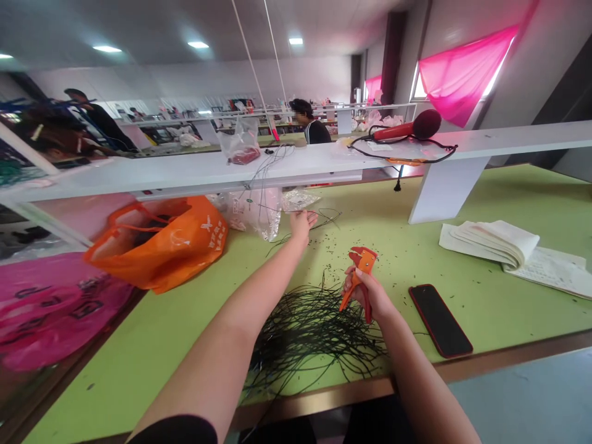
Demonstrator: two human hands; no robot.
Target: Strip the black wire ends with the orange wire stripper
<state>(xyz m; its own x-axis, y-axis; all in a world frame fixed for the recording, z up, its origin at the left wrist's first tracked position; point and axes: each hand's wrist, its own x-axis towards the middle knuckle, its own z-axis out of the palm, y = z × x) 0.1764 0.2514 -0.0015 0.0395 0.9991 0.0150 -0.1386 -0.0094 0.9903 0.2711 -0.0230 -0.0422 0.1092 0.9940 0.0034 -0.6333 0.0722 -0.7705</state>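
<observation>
My left hand (303, 222) reaches to the back of the green table, over a few thin dark wires (329, 217) beside a clear plastic bag. Its fingers point right and look partly spread; whether they grip a wire is too small to tell. My right hand (365, 290) is wrapped round the handles of an orange and red wire stripper (367, 262), whose jaws point up and left. Beneath and left of that hand lies a big loose pile of thin black wires (309, 333). Small dark clippings are scattered behind the pile.
An orange bag (185, 246) and a pink bag (60, 308) are at the left. A black phone (441, 320) and an open notebook (504, 243) lie at the right. A white shelf (185, 169) crosses behind, holding a red heat-gun-like tool (398, 131). People sit beyond.
</observation>
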